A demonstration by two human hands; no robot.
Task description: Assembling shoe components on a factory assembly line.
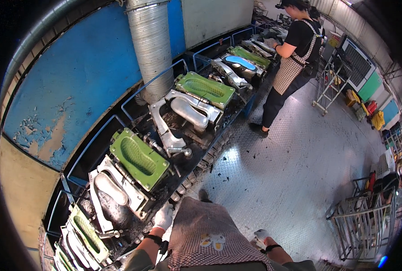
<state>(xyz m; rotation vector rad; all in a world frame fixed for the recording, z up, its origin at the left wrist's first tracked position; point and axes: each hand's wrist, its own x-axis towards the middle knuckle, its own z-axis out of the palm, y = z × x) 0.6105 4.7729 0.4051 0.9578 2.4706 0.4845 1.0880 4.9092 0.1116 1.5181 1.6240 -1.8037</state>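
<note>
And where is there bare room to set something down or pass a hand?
The patterned floor is open between the work line and the metal rack; dark scraps dot it near the line. Crowded: the line, packed with green moulds and silver shoe forms; the left hand is by its edge.

Left hand [163, 217]: finger positions are too small to tell. Right hand [261, 235]: its grip is unclear. The lower edge cuts off the lowest green mould [62, 257]; the upper, a co-worker's head [295, 8].
</note>
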